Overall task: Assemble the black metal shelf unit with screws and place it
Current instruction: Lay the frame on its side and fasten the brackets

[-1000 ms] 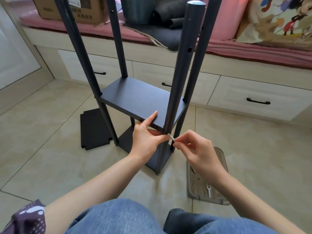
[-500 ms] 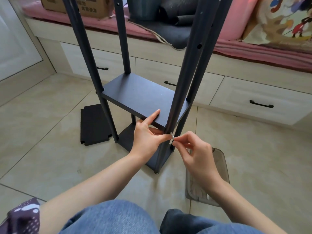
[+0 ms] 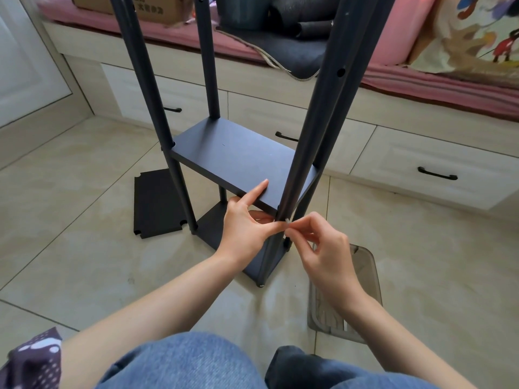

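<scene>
The tips of the right hand (image 3: 327, 248) pinch a small silver tool, maybe a hex key (image 3: 287, 220), right against the near black pole (image 3: 311, 130). It is too small to be sure what it is. The left hand (image 3: 247, 223) is just beside it. Its thumb lies flat on top of the middle shelf board (image 3: 238, 161), and its other fingers curl under the board's near corner, so it holds the board steady by the pole.

The shelf unit stands on the tile floor (image 3: 84, 248), between the person's knees and the white drawers (image 3: 427, 164). Four poles are up. A bottom board (image 3: 216, 228) is already on, and the middle board sits in place. I think this corner is being screwed tight right now.

There is more to do. One loose black board (image 3: 157, 203) lies flat on the floor to the left. The poles have bare holes higher up. A clear plastic tray (image 3: 365, 276) sits by the right wrist. So the job looks about half done, and the shelf is not put in its place yet.
</scene>
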`<state>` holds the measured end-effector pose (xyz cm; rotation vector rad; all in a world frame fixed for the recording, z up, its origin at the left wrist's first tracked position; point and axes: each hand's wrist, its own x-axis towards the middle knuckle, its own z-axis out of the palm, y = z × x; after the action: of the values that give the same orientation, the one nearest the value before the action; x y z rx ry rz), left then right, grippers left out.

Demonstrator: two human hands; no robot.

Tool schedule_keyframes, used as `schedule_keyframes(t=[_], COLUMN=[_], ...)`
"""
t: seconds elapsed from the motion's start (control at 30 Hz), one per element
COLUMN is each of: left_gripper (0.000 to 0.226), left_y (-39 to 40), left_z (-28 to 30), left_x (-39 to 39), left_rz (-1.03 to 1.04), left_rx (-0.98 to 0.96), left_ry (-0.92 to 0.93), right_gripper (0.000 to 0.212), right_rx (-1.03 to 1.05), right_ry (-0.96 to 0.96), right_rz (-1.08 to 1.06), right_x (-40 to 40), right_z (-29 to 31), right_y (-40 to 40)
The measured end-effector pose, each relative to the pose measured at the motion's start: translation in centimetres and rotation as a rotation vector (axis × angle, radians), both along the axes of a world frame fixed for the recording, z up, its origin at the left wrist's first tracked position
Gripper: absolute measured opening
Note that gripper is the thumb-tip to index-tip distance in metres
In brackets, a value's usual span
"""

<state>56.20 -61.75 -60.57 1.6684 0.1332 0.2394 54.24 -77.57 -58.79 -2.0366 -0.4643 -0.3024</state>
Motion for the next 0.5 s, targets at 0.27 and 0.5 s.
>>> schedule_keyframes(t=[0.27, 0.5], left_gripper=[0.09, 0.098], left_y=[0.11, 0.35], left_z=[0.28, 0.46], left_x=[-0.22, -0.79], left_rz=[-0.025, -0.028], left_rx=[-0.025, -0.079], left_ry=[0.014, 0.007], right_gripper=[0.006, 0.006], right_rx=[0.009, 0.014], right_ry=[0.019, 0.034], right_rz=[-0.011, -0.021], right_x=[0.53, 0.59], right_z=[0.16, 0.15], right_y=[0.21, 0.09])
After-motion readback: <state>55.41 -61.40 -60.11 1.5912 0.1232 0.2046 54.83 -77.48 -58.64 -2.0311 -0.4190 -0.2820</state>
